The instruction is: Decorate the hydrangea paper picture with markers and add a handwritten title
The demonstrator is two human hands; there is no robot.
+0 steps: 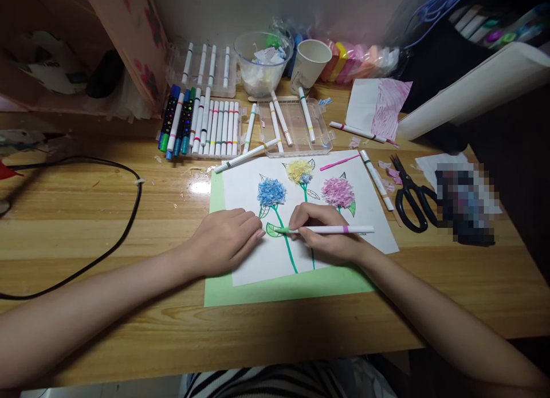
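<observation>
Green-tipped marker [361, 229] pinched near its tip in right hand [326, 233], over middle of white sheet [253, 269]; tip at leaf [272, 231] on sheet's left half. Left hand [226, 240] flat, palm down on sheet's left side, no tool. Best done with short, light strokes inside the outline, paper pinned, fingers off fresh ink. Scissors [409, 187] right of sheet, blue flower [271, 192] on its upper left.

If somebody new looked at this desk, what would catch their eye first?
Probably the three fluffy flowers, blue, yellow and pink, on the white sheet between the hands. Next, the right hand with its marker at a green leaf, and the black-handled scissors right of the sheet.
</observation>
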